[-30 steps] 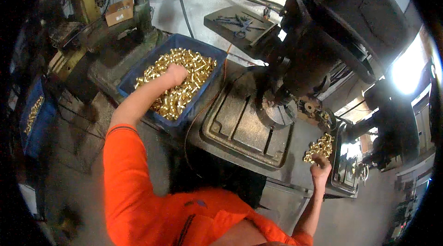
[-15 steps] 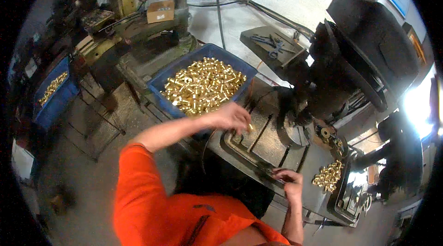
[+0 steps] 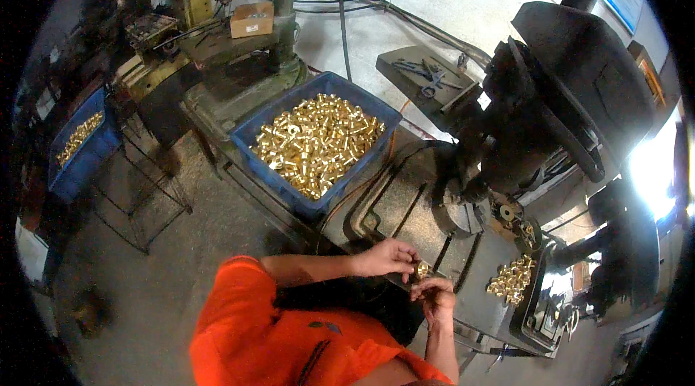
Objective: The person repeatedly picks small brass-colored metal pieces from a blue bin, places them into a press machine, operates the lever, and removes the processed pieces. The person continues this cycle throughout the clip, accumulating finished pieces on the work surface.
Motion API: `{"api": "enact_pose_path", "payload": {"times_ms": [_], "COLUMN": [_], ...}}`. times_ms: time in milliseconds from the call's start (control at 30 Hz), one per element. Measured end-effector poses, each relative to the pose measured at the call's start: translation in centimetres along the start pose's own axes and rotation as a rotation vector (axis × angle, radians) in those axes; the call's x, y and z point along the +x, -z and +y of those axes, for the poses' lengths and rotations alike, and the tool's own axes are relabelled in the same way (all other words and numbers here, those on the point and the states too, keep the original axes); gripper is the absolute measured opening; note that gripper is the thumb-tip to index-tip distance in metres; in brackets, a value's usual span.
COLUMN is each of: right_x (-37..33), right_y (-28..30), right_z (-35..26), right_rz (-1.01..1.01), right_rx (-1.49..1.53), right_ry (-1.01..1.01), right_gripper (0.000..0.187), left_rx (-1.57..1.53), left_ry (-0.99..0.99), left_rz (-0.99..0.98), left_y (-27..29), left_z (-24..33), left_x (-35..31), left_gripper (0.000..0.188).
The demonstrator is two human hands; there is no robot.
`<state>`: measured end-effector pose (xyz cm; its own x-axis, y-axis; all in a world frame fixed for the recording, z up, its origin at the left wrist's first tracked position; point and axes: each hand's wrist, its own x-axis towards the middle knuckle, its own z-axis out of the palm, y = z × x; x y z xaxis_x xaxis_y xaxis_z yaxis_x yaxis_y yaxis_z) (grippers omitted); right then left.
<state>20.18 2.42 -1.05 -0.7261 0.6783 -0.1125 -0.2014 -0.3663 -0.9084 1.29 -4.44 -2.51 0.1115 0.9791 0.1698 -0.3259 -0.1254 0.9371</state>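
Observation:
My left hand (image 3: 389,258) is over the front edge of the machine table, its fingertips pinching a small brass fitting (image 3: 423,269). Just below and to the right is my right hand (image 3: 434,298), fingers curled and thumb side close under the fitting. Something dark shows by the right fingertips, too small to make out. Both hands nearly touch at the fitting. To their upper left, a blue plastic bin (image 3: 250,158) holds a heap of similar brass fittings (image 3: 318,140). A smaller pile of brass fittings (image 3: 512,280) lies on the table at the right.
A dark drill press (image 3: 521,111) rises over the slotted machine table (image 3: 405,205). Pliers and other tools (image 3: 431,78) lie on a metal shelf behind. A cardboard box (image 3: 252,19) sits at the back left. Another blue bin (image 3: 87,143) of brass parts stands far left.
My left hand has come down and right from beside the bin, bringing a brass fitting to my right hand. The right hand has shifted slightly left and down.

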Motion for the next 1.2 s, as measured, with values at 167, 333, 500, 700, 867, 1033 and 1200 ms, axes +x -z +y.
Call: {"api": "enact_pose_path", "payload": {"times_ms": [167, 333, 500, 700, 867, 1033, 1200], "right_x": [0.3, 1.0, 2.4, 2.9, 2.5, 3.8, 6.7], "right_y": [1.2, 0.3, 0.5, 3.8, 6.8, 8.0, 7.9], "right_z": [0.1, -2.8, -3.8, -4.7, -7.3, -11.5, -18.0], "right_rz": [0.084, 0.012, -0.147, -0.105, 0.088, 0.112, 0.163], "right_rx": [0.056, -0.151, -0.131, -0.247, -0.205, -0.333, -0.617], "right_ry": [0.050, -0.021, -0.040, 0.165, 0.188, 0.283, 0.387], "right_gripper": [0.017, 0.018, 0.027, 0.031, 0.028, 0.030, 0.031], "left_rx": [-0.176, -0.338, -0.254, -0.086, 0.080, 0.010, -0.050], "left_ry": [0.074, 0.219, 0.185, 0.214, 0.150, 0.125, 0.069], "left_rz": [-0.081, -0.101, -0.098, 0.187, 0.315, 0.342, 0.403], "left_y": [-0.2, -0.3, -0.6, 3.0, 5.5, 7.0, 6.8], "left_z": [0.8, 1.6, 1.7, 1.2, 1.6, -2.4, -3.8], "left_x": [-0.2, 0.3, 1.5, 4.7, 10.4, 13.1, 13.2], "left_gripper": [0.020, 0.027, 0.018, 0.018, 0.019, 0.019, 0.019]}}
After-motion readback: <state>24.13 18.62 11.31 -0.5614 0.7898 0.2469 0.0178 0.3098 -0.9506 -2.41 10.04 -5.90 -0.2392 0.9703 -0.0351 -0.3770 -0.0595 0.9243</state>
